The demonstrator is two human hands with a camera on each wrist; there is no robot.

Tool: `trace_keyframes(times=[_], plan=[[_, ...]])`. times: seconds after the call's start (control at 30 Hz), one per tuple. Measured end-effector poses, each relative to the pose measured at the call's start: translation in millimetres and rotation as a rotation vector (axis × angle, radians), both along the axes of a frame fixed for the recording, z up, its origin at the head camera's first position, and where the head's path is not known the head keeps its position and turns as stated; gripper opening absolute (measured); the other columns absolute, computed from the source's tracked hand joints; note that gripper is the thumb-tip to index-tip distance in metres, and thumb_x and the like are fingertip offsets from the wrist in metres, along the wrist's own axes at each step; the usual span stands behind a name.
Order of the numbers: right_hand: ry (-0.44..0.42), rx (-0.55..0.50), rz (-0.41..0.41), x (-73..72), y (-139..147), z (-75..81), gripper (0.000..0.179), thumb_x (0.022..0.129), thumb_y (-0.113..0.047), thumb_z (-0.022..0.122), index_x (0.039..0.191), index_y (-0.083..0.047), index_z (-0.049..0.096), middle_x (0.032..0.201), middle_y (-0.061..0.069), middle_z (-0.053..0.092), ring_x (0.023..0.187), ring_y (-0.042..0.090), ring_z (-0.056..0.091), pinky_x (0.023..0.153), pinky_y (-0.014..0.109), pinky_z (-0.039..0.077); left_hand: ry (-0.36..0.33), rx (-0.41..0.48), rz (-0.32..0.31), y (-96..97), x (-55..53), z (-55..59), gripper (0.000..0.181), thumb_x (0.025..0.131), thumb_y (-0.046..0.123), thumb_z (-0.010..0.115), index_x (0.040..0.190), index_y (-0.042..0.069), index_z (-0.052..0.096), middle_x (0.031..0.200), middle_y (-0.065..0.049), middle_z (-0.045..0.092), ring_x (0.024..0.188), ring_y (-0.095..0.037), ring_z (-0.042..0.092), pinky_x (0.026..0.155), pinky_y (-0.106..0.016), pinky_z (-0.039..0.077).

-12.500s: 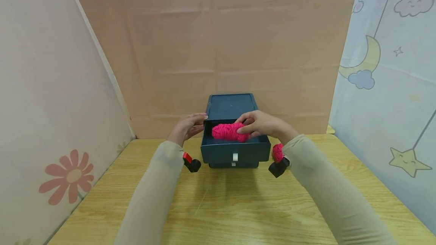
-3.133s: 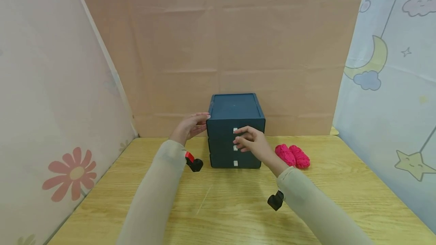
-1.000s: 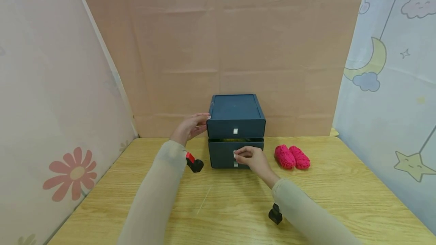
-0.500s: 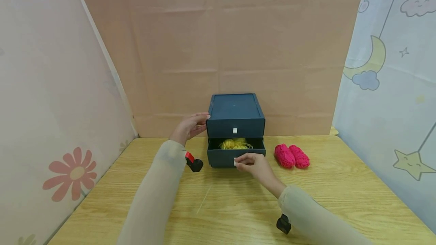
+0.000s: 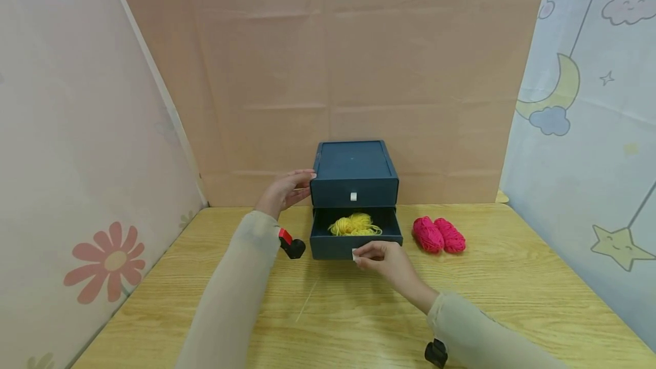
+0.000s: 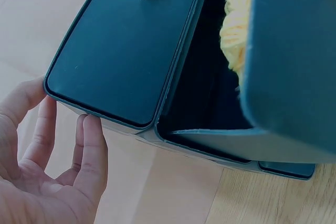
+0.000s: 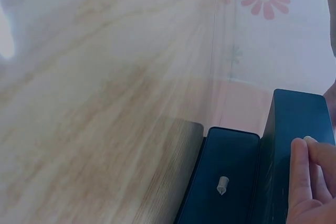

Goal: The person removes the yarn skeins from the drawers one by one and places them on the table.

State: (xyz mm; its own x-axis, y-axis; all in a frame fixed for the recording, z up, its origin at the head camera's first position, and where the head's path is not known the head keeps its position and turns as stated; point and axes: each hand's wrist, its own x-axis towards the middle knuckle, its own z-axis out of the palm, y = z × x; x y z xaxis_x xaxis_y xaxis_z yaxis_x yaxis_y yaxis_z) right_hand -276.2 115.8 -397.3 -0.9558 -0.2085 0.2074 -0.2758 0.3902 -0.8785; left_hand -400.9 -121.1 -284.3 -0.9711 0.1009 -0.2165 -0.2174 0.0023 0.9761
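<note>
A dark blue drawer cabinet [image 5: 353, 161] stands at the back of the table. Its middle drawer [image 5: 330, 248] is pulled out and holds a yellow yarn skein [image 5: 353, 225]. My right hand [image 5: 389, 263] pinches that drawer's white pull tab [image 5: 354, 254] between thumb and fingers; the right wrist view shows the same pinch. At the cabinet's left side, my left hand [image 5: 282, 191] rests its fingertips against the upper edge. In the left wrist view the fingers [image 6: 94, 145] look fairly straight against the side wall. The top drawer [image 5: 333, 193] is closed.
Two pink yarn skeins [image 5: 429, 235] lie side by side on the wooden table [image 5: 205, 300], right of the cabinet. Behind it rises a tan backdrop [image 5: 410, 73]. The closed bottom drawer [image 7: 226, 153] shows in the right wrist view.
Earlier, my right hand held a pink skein over the open top drawer, which then closed. Over the last second it has drawn the middle drawer further out, exposing the yellow yarn.
</note>
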Motion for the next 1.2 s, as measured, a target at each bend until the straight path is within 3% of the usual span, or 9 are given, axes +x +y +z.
trace_keyframes(times=[0.43, 0.7, 0.97, 1.2], plan=[[-0.016, -0.033, 0.024, 16.1, 0.8, -0.5, 0.020, 0.085, -0.014, 0.073, 0.101, -0.004, 0.074, 0.097, 0.012, 0.074, 0.081, 0.019, 0.071, 0.072, 0.023, 0.059, -0.006, 0.015, 0.016, -0.4, 1.0, -0.2, 0.037, 0.088, 0.022, 0.072, 0.124, 0.014, 0.064, 0.104, -0.005, 0.061, 0.083, -0.015, 0.064, 0.102, -0.032, 0.048], [-0.038, -0.029, 0.037, 21.8, 1.5, -2.5, 0.022, 0.085, -0.016, 0.074, 0.102, -0.003, 0.074, 0.098, 0.010, 0.074, 0.081, 0.016, 0.071, 0.074, 0.023, 0.059, -0.004, 0.009, 0.021, 0.2, 1.9, -0.5, 0.036, 0.088, 0.023, 0.072, 0.122, 0.015, 0.065, 0.104, -0.005, 0.061, 0.085, -0.015, 0.064, 0.095, -0.028, 0.053], [-0.060, -0.033, 0.038, 26.9, 0.3, -3.3, 0.022, 0.084, -0.016, 0.074, 0.102, -0.003, 0.074, 0.098, 0.011, 0.074, 0.082, 0.017, 0.071, 0.073, 0.023, 0.059, 0.001, 0.001, 0.007, -0.1, 1.7, 0.2, 0.036, 0.089, 0.023, 0.071, 0.124, 0.014, 0.064, 0.105, -0.005, 0.060, 0.085, -0.015, 0.063, 0.099, -0.030, 0.050], [-0.069, -0.041, 0.061, 29.4, 1.7, -4.0, 0.024, 0.085, -0.016, 0.074, 0.103, -0.001, 0.073, 0.098, 0.011, 0.074, 0.081, 0.018, 0.071, 0.072, 0.023, 0.059, -0.010, -0.003, 0.016, 0.0, 2.0, 1.3, 0.036, 0.088, 0.023, 0.072, 0.123, 0.015, 0.065, 0.106, -0.005, 0.061, 0.085, -0.015, 0.064, 0.094, -0.028, 0.053]])
